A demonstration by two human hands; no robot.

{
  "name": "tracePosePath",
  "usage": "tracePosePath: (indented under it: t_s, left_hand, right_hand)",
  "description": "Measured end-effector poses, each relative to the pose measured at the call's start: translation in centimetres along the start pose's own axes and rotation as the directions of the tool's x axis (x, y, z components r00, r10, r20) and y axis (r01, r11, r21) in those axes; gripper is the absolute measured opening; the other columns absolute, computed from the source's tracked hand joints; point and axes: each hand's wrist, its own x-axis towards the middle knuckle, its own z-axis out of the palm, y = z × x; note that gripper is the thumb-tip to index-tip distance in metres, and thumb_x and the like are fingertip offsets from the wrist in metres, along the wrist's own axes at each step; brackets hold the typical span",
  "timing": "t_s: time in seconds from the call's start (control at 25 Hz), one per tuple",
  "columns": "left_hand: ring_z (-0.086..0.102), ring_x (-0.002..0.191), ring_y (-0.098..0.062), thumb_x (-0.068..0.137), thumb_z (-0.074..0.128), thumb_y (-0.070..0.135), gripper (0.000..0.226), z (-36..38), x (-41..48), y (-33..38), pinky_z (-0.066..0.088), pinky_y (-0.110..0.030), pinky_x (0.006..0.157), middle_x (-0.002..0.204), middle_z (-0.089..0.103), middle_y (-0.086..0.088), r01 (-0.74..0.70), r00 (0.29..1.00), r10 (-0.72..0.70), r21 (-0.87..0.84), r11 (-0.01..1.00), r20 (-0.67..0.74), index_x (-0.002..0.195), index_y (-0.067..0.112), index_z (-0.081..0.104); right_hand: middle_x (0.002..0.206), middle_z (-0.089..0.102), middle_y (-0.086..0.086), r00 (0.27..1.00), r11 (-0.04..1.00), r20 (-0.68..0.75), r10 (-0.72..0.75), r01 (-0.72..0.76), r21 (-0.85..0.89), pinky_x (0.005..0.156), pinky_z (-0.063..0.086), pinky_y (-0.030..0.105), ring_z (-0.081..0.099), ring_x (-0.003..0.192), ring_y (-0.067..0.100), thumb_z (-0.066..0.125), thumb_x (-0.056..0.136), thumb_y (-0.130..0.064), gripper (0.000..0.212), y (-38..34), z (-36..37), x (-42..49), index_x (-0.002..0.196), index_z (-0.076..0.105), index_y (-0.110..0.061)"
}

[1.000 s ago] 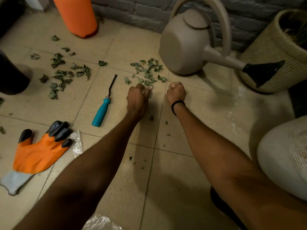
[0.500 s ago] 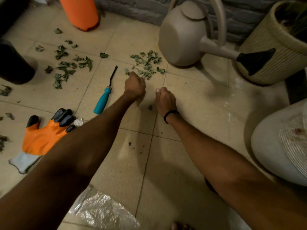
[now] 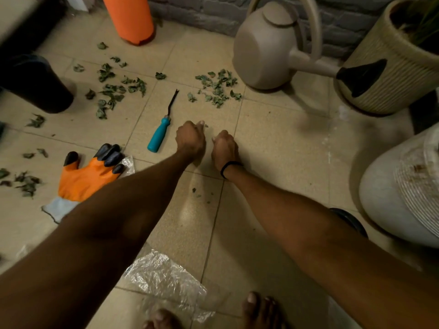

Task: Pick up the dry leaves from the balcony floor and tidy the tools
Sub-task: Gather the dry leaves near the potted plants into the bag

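Below the leaves (image 3: 217, 90), I see left hand (image 3: 190, 138) and right hand (image 3: 224, 148) both fisted, contents hidden; I'd keep them tight and empty them low over the bag (image 3: 166, 279)

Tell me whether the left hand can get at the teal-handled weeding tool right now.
Probably yes. The weeding tool lies on bare tile just beside the left hand, with nothing between them. The hand's fingers are curled, though, so it would have to open first.
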Motion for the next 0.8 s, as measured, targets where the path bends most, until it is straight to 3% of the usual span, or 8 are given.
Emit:
tracePosePath:
  t_s: [0.16,0.28,0.36,0.44,0.52,0.64,0.72,0.8]
  left_hand:
    - [0.052,0.093,-0.023,0.106,0.043,0.037,0.033,0.4,-0.7,-0.3,0.036,-0.034,0.074,0.117,0.057,-0.013,-0.116,0.992,0.115,0.004,0.993,0.058,0.120,0.009,0.053]
    - [0.050,0.101,-0.023,0.105,0.045,0.034,0.033,0.6,-0.1,-0.4,0.044,-0.036,0.083,0.125,0.051,-0.013,-0.208,0.973,0.201,0.058,0.976,0.116,0.131,0.013,0.047]
    - [0.050,0.107,-0.027,0.103,0.048,0.034,0.033,0.8,0.5,-0.6,0.046,-0.039,0.088,0.125,0.050,-0.014,-0.278,0.955,0.257,0.150,0.949,0.148,0.130,0.014,0.047]
    - [0.050,0.105,-0.027,0.104,0.047,0.034,0.031,0.9,0.8,-0.7,0.049,-0.041,0.088,0.123,0.051,-0.015,-0.334,0.937,0.304,0.184,0.924,0.174,0.128,0.014,0.047]
    - [0.050,0.104,-0.026,0.103,0.048,0.027,0.028,1.0,0.9,-0.5,0.051,-0.042,0.088,0.124,0.050,-0.015,-0.357,0.928,0.318,0.217,0.909,0.196,0.128,0.015,0.045]
    - [0.051,0.113,-0.029,0.097,0.056,0.015,0.043,0.9,0.6,1.0,0.051,-0.045,0.095,0.129,0.049,-0.016,-0.248,0.960,0.219,0.171,0.953,0.174,0.136,0.011,0.038]
    - [0.057,0.107,-0.025,0.100,0.052,0.016,0.040,0.3,0.1,2.0,0.053,-0.033,0.083,0.122,0.053,-0.012,-0.025,0.994,0.034,-0.085,0.996,0.105,0.136,0.008,0.037]
    - [0.058,0.093,-0.016,0.103,0.049,0.021,0.034,-0.4,-0.5,2.3,0.048,-0.026,0.070,0.115,0.055,-0.008,0.169,0.985,-0.146,-0.365,0.915,0.090,0.132,0.008,0.038]
  right_hand:
    - [0.115,0.066,0.013,0.920,0.824,0.082,0.384,-0.381,0.418,0.088,0.051,0.037,0.062,0.106,0.029,0.051,0.099,-0.025,0.028,0.0,-2.7,3.2,0.116,0.057,-0.004]
    - [0.100,0.068,0.008,0.874,0.582,0.232,0.427,-0.462,0.669,0.069,0.057,0.033,0.064,0.081,0.019,0.052,0.097,-0.021,0.018,1.3,-4.7,4.5,0.102,0.060,-0.006]
    - [0.086,0.062,0.008,0.877,0.479,0.277,0.393,-0.452,0.753,0.052,0.046,0.026,0.054,0.069,0.017,0.049,0.096,-0.010,0.010,1.9,-5.9,4.0,0.091,0.058,-0.009]
    - [0.084,0.063,0.008,0.898,0.529,0.237,0.370,-0.414,0.741,0.053,0.047,0.028,0.054,0.067,0.018,0.049,0.094,-0.009,0.012,3.1,-6.4,3.5,0.089,0.061,-0.011]
    - [0.087,0.069,0.011,0.923,0.682,0.177,0.343,-0.374,0.628,0.064,0.053,0.039,0.061,0.074,0.024,0.052,0.087,-0.014,0.017,4.6,-6.3,3.0,0.086,0.065,-0.005]
    - [0.076,0.064,0.013,0.913,0.790,0.155,0.377,-0.405,0.461,0.059,0.050,0.041,0.057,0.068,0.027,0.049,0.082,-0.009,0.019,6.0,-6.2,1.6,0.077,0.063,0.002]
    - [0.067,0.059,0.011,0.872,0.676,0.170,0.459,-0.467,0.570,0.046,0.041,0.033,0.051,0.056,0.022,0.046,0.081,-0.006,0.019,6.4,-6.4,0.7,0.069,0.060,-0.001]
    - [0.064,0.054,0.011,0.802,0.475,0.228,0.552,-0.527,0.704,0.041,0.031,0.022,0.043,0.047,0.018,0.044,0.082,-0.012,0.016,6.9,-6.5,0.2,0.072,0.056,-0.007]
